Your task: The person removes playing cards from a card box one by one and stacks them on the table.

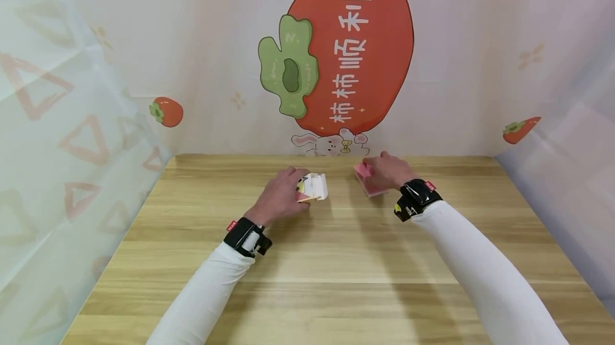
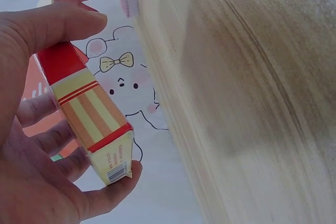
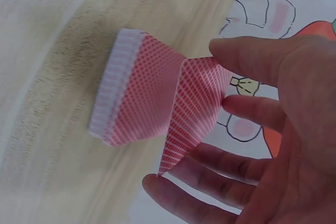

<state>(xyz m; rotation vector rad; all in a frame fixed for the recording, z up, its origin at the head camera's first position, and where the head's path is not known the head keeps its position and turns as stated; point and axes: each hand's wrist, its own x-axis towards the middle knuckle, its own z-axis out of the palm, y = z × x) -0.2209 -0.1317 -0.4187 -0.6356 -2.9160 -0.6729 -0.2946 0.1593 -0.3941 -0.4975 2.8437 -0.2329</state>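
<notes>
My left hand grips a playing-card box between thumb and fingers. Its white end flap stands open toward the right. The left wrist view shows the box's red and cream narrow side, with a barcode on the end by the little finger. To the right, my right hand pinches a red-patterned playing card by its edge, thumb on one side and fingers on the other. This card is tilted up, overlapping a deck of cards that lies on the table with its red patterned back upward.
The wood-grain table reaches back to a white curtain printed with persimmons and a rabbit. Curtains also hang along the left and right sides. Each wrist carries a black strap, and both arms are in white sleeves.
</notes>
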